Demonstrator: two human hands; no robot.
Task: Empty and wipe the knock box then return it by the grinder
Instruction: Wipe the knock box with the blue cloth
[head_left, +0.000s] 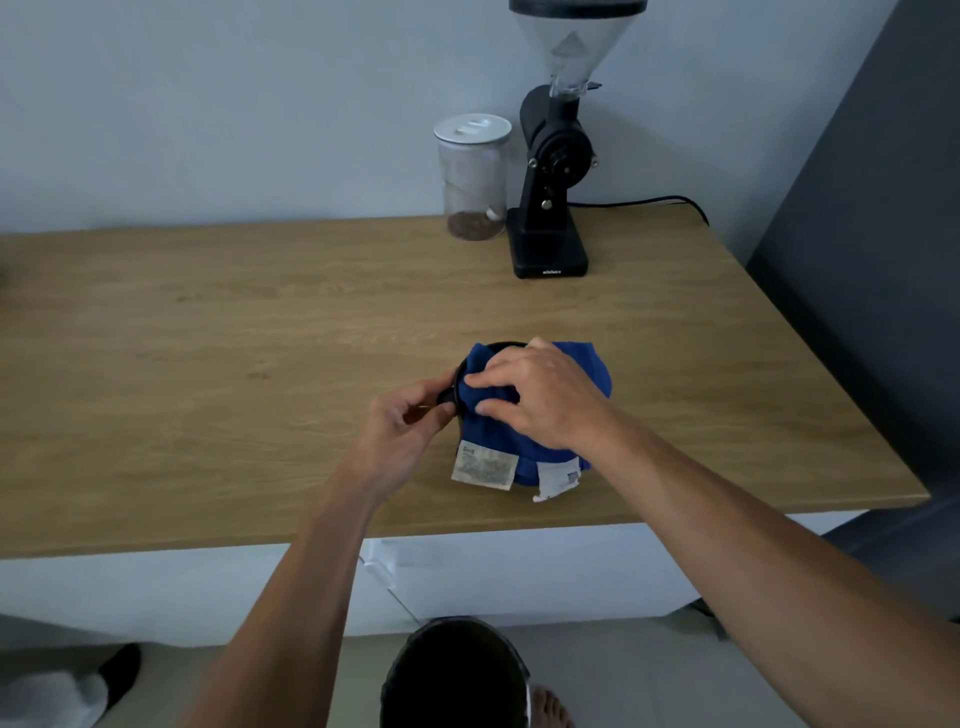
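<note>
Currently wiping: knock box at lower centre of frame, on the counter.

My left hand pinches its dark rim; my right hand presses the soft blue cloth over it, fingers curled. Judged rigid, light; hold by rim. Interior hidden. Grinder stands well apart, upper right.

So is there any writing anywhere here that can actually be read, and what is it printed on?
Small pale lettering on the base of the black coffee grinder: too blurred to read.
Print on the larger white care tag of the blue cloth: too blurred to read.
Marks on the smaller white tag of that cloth: too small to read.
White lid of the clear plastic jar: raised shapes only, no words.
</note>
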